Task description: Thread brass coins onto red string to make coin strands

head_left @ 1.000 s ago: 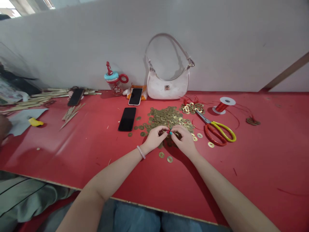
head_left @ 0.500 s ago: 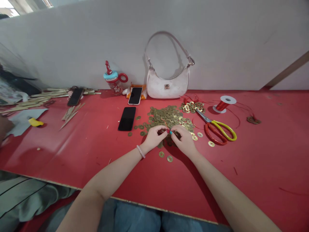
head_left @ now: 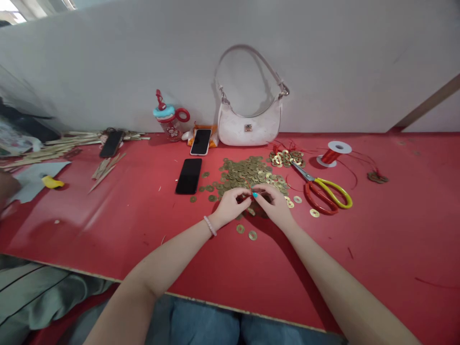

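Note:
Over the near side of a pile of brass coins with square holes, my two hands meet fingertip to fingertip. My left hand is closed in a pinch on a thin red cord, whose end sticks up between the hands. Thumb and forefinger of my right hand are pinched on the same cord from the other side. A coin hangs or lies just beneath the fingers; whether it is on the cord I cannot tell. Two loose coins lie nearer to me.
Right of the pile lie scissors with red and yellow handles, a spool of red cord and corded coin bundles. Phones, a cup and a handbag stand or lie behind. Another person's hand shows far left.
My fingertips have shifted slightly on the cord, the right thumb turning so its blue nail shows more. The rest of the table is unchanged.

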